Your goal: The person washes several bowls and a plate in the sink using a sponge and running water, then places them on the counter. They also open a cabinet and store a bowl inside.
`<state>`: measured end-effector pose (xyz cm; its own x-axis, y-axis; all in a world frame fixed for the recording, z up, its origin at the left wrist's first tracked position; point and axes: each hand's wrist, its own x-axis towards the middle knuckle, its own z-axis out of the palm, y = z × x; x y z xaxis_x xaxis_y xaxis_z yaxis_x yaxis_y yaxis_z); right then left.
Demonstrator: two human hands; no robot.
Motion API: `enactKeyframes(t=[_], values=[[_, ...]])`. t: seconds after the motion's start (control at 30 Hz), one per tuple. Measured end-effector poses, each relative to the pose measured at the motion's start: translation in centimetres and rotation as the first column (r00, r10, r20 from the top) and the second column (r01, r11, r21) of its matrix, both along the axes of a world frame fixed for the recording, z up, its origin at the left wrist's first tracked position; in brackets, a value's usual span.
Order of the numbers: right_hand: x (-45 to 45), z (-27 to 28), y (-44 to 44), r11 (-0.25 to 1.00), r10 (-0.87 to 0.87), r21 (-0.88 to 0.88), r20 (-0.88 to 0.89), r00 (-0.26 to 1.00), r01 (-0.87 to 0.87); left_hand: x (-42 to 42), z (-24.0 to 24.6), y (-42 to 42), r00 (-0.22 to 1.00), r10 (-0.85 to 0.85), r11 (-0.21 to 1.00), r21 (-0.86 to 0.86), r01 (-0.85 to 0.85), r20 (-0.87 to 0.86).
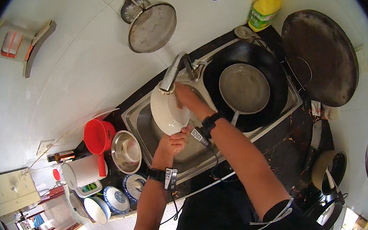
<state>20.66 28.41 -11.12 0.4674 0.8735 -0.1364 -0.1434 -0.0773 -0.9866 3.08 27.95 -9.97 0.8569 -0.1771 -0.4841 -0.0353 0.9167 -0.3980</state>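
Note:
Over the steel sink (196, 157), my left hand (174, 142) grips the near rim of a white bowl (167, 111), which is tilted on its side beneath the chrome faucet (171, 74). My right hand (181, 94) reaches to the bowl's far side, close to the faucet spout; its fingers are partly hidden, and a brownish patch shows by the bowl there. Whether that hand holds something cannot be told. To the right, a black wok (277, 88) rests on the sink, with a smaller grey pan (245, 88) lying inside it.
Left of the sink stand a steel basin (126, 152), a red plastic dipper (98, 136) and blue-and-white lidded bowls (116, 200). A yellow detergent jug (264, 11) and a large dark round pan (320, 57) stand at the wall. A cleaver (316, 137) lies right; strainers (152, 28) hang above.

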Motion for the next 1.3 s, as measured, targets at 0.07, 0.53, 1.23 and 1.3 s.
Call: enactKeyframes(t=[0.07,0.53,1.23,1.3], values=[[-1.2,-0.9,-1.1,0.997,-0.083,-0.017,-0.298,0.951,0.082,0.4,0.0,0.2,0.997,0.058,0.998,0.009,-0.058,0.047],[-2.3,1.7,-7.4,0.927,0.066,-0.355,-0.158,0.985,-0.119,4.2,-3.9,-0.9,0.763,0.195,0.547,0.714,0.438,-0.617],[11.4,-2.5,-2.9,0.971,-0.238,-0.128,-0.416,0.878,0.202,-6.4,7.0,3.2,0.652,0.621,-0.700,0.067,0.711,-0.434],[13.4,-2.2,-1.3,0.999,0.019,0.024,0.203,0.979,-0.025,-7.4,7.5,3.0,0.689,0.627,-0.744,-0.015,0.668,-0.363]])
